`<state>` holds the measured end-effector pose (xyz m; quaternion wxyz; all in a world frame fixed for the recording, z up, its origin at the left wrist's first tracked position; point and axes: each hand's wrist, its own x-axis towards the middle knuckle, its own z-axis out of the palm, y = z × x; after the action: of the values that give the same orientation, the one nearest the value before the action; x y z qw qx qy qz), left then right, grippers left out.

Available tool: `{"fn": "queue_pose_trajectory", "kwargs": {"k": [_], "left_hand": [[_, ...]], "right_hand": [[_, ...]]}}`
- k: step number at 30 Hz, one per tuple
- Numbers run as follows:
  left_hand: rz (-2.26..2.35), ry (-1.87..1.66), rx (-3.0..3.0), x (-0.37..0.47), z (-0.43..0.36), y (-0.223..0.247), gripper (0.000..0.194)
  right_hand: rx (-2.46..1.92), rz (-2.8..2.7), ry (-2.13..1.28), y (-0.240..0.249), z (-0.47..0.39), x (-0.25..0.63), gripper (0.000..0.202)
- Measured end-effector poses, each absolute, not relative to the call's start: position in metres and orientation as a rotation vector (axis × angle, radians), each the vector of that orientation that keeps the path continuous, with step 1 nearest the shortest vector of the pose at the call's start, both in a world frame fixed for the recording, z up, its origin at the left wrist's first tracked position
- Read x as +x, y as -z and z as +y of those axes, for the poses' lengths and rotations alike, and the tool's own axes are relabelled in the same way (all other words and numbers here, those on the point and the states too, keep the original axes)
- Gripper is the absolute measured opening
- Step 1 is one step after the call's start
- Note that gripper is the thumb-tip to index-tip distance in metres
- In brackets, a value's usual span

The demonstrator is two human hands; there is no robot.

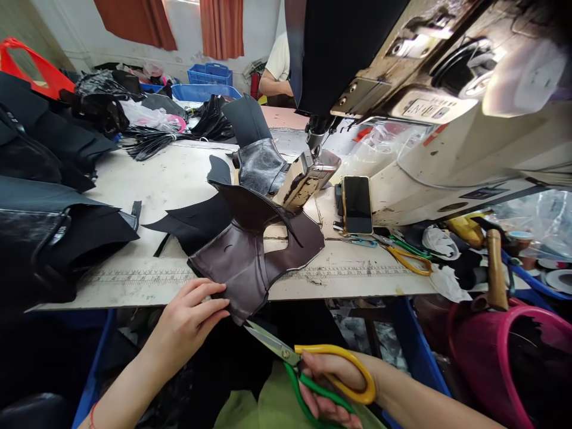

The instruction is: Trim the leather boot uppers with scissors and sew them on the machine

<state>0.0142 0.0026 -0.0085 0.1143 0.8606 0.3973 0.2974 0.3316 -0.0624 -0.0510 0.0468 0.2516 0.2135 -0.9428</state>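
A dark brown leather piece (239,265), sewn into a curved shape with black lining, lies at the table's front edge. My left hand (192,316) grips its lower left edge, the fingers on top and the thumb tucked close. In my right hand (328,378) is a pair of scissors (286,353) with one yellow and one green handle. The blades point up and left, their tips at the leather's lower corner. They look slightly parted; whether they touch the leather I cannot tell. Behind stands a black leather piece (261,161), close to the sewing machine post (306,179).
A sewing machine head (379,71) overhangs the right side. A phone (357,205) lies by its base, with orange-handled scissors (409,260) nearby. Dark boot pieces (40,238) are heaped at left. A pink bucket (485,339) stands at lower right. Another person's arm (276,83) shows behind.
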Motion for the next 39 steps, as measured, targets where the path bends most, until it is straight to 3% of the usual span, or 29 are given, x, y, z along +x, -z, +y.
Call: {"fn": "queue_pose_trajectory", "kwargs": {"k": [21, 33, 39], "left_hand": [[1.196, -0.977, 2.617, 0.036, -0.014, 0.019, 0.018], [1.175, -1.004, 2.643, 0.029, -0.017, 0.027, 0.019], [1.147, -1.038, 2.643, 0.028, -0.016, 0.029, 0.019]], "right_hand": [[0.655, 0.548, 2.908, 0.05, -0.047, 0.337, 0.075], [1.201, 1.151, 2.566, 0.004, -0.036, 0.319, 0.072], [1.155, 0.982, 2.624, 0.013, -0.037, 0.31, 0.075]]}}
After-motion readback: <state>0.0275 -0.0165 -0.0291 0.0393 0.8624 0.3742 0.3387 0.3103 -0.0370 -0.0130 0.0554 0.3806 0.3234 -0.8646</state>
